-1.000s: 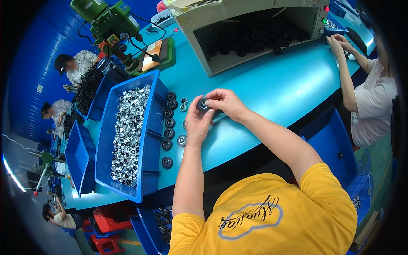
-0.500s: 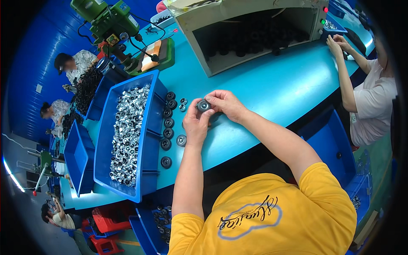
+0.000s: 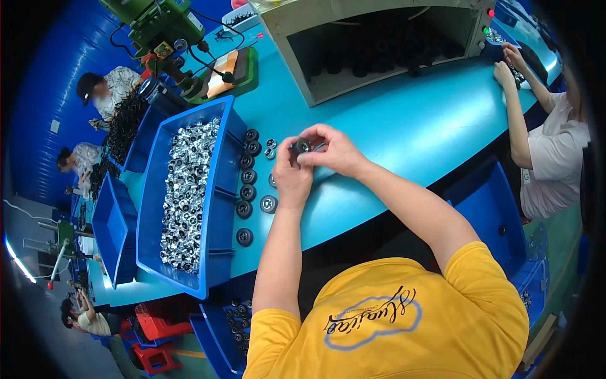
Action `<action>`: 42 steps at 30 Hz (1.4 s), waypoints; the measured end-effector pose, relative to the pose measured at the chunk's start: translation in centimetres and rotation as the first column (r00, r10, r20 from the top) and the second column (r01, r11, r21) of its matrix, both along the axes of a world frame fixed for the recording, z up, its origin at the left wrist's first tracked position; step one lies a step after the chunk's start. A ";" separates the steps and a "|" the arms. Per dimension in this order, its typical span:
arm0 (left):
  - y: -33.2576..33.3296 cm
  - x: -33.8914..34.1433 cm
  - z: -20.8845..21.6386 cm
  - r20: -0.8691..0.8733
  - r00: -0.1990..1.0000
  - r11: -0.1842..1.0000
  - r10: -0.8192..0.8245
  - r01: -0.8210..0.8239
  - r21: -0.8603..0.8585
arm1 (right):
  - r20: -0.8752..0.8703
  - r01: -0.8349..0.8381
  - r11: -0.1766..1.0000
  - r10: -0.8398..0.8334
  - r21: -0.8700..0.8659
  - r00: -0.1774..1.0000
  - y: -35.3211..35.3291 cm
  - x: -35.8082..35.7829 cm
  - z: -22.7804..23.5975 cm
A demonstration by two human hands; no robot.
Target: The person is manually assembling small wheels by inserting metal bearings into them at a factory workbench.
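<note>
While the wheel (image 3: 303,146) sits just above the frame's centre, it's fingers wrapped around it from both sides, left hand (image 3: 292,180) pinching, right hand (image 3: 339,153) pinching too, and left of centre loose wheels (image 3: 248,177) line up beside the blue bin (image 3: 218,205), heaped with shiny parts (image 3: 185,196), green machine (image 3: 165,35) standing upper left

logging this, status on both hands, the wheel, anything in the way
Left hand, right hand: both on one dark wheel. Wheel held over turquoise table. Row of loose wheels left of left hand, beside blue bin; no obstruction seen.
</note>
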State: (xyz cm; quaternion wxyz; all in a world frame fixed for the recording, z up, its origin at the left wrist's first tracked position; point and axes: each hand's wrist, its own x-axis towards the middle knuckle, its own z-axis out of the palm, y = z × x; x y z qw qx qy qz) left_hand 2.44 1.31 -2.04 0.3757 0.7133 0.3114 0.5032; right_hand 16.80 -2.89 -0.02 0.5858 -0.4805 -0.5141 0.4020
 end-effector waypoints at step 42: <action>-2.3 0.1 2.2 -0.522 0.769 0.854 -0.368 0.502 0.138 | 0.772 0.029 0.998 0.025 -0.057 0.635 14.3 -1.2 0.1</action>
